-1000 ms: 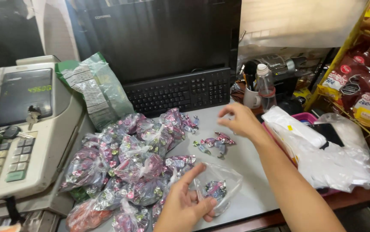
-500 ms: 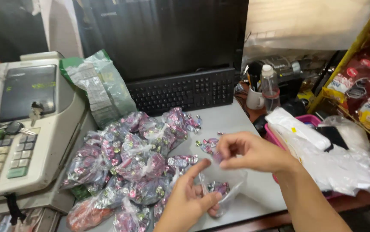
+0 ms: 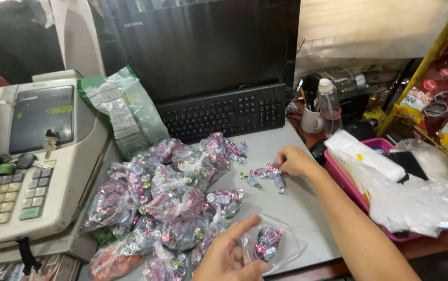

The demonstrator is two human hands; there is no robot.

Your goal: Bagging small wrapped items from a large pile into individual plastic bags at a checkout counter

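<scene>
Meanwhile right hand [image 3: 294,161] pinching loose candies [image 3: 265,174] mid-frame; left hand [image 3: 229,255] pinching open clear bag [image 3: 276,247] at bottom; bag mouth possibly sagging shut, candies possibly spilling onto desk [image 3: 307,208].

Both arms are bare, with no sleeve, watch, ring or glove in sight. The right hand [image 3: 294,161] shows its forearm running off toward five o'clock; the left hand [image 3: 229,255] shows short, unpainted nails.

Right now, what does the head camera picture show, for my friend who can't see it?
A person's left hand holds a small clear bag with a few wrapped candies, while the right hand reaches loose candies on a grey counter. A pile of tied candy bags lies beside a cash register and black keyboard.
</scene>
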